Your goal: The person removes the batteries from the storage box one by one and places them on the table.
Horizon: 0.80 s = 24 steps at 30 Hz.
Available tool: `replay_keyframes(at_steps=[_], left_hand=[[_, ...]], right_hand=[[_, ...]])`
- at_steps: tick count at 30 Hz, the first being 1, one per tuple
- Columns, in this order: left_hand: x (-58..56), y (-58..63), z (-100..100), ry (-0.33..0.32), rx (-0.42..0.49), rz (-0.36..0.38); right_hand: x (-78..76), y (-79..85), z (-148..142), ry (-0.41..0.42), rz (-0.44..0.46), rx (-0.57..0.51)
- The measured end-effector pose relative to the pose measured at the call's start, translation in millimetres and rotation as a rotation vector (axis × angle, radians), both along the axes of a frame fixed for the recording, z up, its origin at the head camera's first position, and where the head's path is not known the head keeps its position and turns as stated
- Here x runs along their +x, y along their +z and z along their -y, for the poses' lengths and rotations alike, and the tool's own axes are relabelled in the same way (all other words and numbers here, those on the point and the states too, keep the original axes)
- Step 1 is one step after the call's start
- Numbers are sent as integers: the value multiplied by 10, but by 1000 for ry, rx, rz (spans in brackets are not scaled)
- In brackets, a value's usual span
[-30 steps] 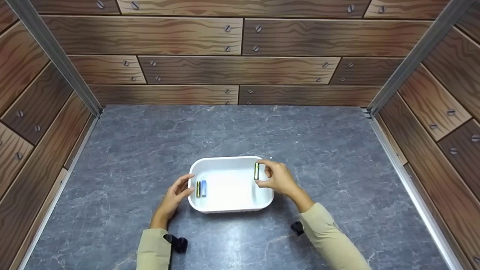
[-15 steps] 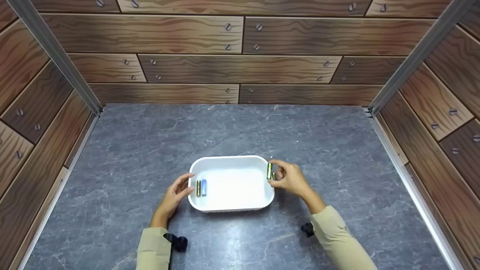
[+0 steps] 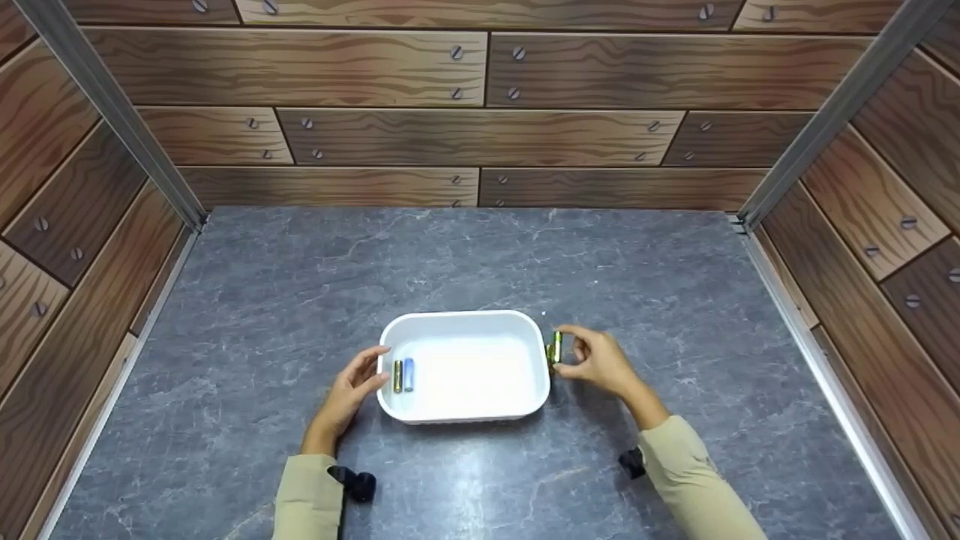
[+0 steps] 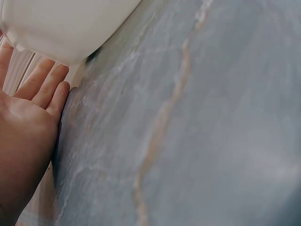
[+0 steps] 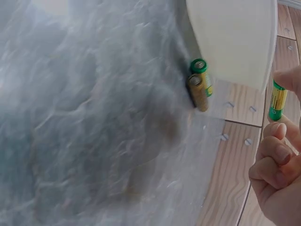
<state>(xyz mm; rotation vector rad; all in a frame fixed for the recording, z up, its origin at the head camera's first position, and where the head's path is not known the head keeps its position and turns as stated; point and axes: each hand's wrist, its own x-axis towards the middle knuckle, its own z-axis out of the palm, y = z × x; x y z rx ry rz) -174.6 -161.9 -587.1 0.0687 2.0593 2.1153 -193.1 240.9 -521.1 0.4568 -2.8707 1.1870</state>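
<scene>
My right hand (image 3: 606, 366) pinches a green-and-gold battery (image 3: 557, 348) upright between thumb and finger, just outside the right end of a white plastic tub (image 3: 469, 416). In the right wrist view this battery (image 5: 278, 100) hangs between the fingertips, the other fingers curled beneath. Below it, a green-ended battery (image 5: 207, 84) and a brownish-gold battery (image 5: 198, 95) lie side by side against the tub's outer wall. At the tub's left end my left hand (image 3: 346, 391) rests its fingertips and thumb on the rim, palm flat in the left wrist view. Inside lie a gold-and-black battery (image 3: 397, 376) and a blue battery (image 3: 409, 375).
The tub stands on a grey marbled tabletop (image 3: 300, 270). Wood-patterned panels (image 3: 480, 135) and metal posts (image 3: 832, 105) enclose the back and sides. A dark wrist camera (image 3: 361, 487) sits by the left sleeve, another (image 3: 631, 463) by the right.
My right hand has carried the pinched battery rightward from over the tub, across its right rim, to just outside it. The left hand and the two batteries inside the tub have stayed in place.
</scene>
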Motion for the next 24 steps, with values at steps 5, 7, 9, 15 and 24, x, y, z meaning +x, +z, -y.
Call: replay_keyframes(at_steps=[5, 7, 9, 15, 24], left_hand=[[2, 0, -1, 6, 3, -1], [0, -4, -2, 8, 1, -5], [-1, -6, -4, 10, 2, -8], [1, -6, 2, 8, -2, -21], [-10, -21, 11, -1, 6, 9]], right_hand=[[-4, -83, -61, 14, 13, 27], [-8, -109, -81, 22, 13, 34], [-11, -128, -94, 27, 19, 41], [-30, -192, -119, 39, 62, 89], [-82, -314, -144, 10, 94, 154]])
